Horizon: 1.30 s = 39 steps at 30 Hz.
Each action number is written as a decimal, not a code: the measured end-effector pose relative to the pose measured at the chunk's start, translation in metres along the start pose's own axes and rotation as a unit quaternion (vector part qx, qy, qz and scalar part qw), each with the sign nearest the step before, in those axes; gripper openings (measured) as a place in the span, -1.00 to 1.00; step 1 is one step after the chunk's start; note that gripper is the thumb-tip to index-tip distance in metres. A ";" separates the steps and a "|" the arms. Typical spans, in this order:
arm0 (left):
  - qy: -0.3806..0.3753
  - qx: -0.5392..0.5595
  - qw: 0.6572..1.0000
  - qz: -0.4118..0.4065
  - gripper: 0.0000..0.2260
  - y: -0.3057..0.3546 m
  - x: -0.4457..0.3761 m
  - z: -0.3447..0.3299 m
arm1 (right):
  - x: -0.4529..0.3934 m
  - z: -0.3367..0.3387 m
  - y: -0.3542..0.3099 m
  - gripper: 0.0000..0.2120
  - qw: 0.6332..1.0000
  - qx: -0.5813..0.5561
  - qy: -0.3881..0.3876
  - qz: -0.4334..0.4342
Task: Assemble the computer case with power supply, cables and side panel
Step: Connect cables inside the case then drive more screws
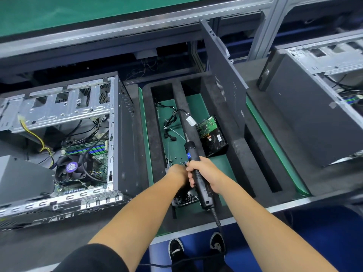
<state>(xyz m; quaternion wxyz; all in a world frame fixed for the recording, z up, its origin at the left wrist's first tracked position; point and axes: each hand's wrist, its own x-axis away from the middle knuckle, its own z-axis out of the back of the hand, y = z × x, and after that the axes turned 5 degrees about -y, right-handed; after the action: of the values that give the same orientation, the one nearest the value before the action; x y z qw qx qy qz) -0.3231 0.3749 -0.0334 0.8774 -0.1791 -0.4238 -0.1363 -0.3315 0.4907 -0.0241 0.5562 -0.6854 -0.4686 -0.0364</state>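
An open computer case lies on its side at the left, showing its motherboard, a fan and a grey power supply. My right hand grips a black electric screwdriver that points away from me. My left hand is curled right beside it, over small black screws on the green mat; what its fingers hold is hidden. A dark side panel stands upright in the foam rack. A cable bundle lies on the mat beyond my hands.
A bare hard drive leans in the foam tray. A small box of screws sits under my wrists. Another case stands at the right. The screwdriver cord hangs over the bench edge toward my shoes.
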 end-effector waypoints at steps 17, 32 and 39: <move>0.010 0.261 0.965 0.024 -0.88 -0.018 -0.006 0.011 | 0.003 -0.004 -0.003 -0.86 1.000 0.000 0.012 -0.002; 0.138 0.281 0.948 0.050 -0.83 -0.019 0.000 0.008 | 0.001 -0.003 -0.001 -0.87 1.000 0.004 0.011 0.002; -0.041 0.128 0.989 -0.067 -0.88 -0.012 0.013 0.007 | 0.001 -0.002 -0.001 -0.84 1.000 0.000 0.005 0.001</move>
<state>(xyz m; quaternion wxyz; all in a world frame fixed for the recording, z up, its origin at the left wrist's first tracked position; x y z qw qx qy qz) -0.3245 0.3662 -0.0164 0.8637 -0.0418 -0.4845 -0.1324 -0.3310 0.4896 -0.0220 0.5582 -0.6859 -0.4653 -0.0389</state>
